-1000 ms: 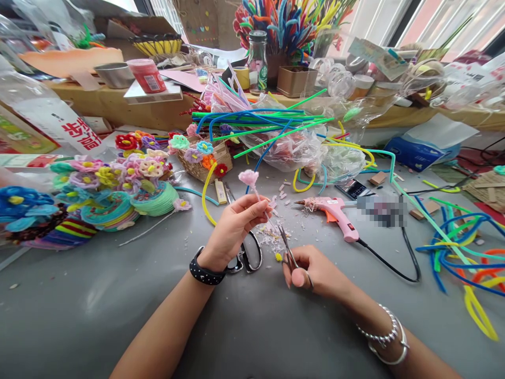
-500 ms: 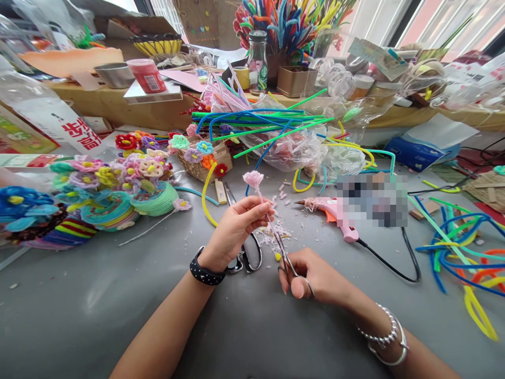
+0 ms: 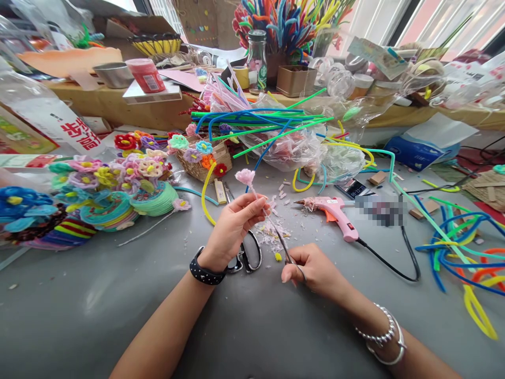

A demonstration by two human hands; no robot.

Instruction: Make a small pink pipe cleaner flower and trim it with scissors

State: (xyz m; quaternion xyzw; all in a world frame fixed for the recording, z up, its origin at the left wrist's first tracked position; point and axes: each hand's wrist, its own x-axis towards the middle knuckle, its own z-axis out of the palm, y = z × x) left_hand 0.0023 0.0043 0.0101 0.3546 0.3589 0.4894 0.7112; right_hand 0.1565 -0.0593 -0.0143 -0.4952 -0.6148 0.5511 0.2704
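Between the thumb and fingers of my left hand (image 3: 231,229) is the thin stem of a small pink pipe-cleaner flower (image 3: 245,177), its fluffy head tilted up and left. My right hand (image 3: 313,269) grips small metal scissors (image 3: 282,242) by the loops. Their blades look closed, with the tips close to the stem just below my left fingers; I cannot tell whether they touch it. Pale fluff clippings (image 3: 272,234) lie scattered beneath, beside a yellow bit of fluff (image 3: 278,257). Larger black-handled scissors (image 3: 252,252) rest on the grey table (image 3: 236,326), partly behind my left hand.
On the right lie a pink glue gun (image 3: 335,213) with its black cord and a tangle of coloured pipe cleaners (image 3: 469,247). Flower-filled pots (image 3: 153,199) stand at the left. Bundled green and blue stems (image 3: 260,120) lie on plastic bags at the back.
The flower has shifted slightly left and tilted further that way. The scissors' blades have come together, and my right thumb has moved up and left.
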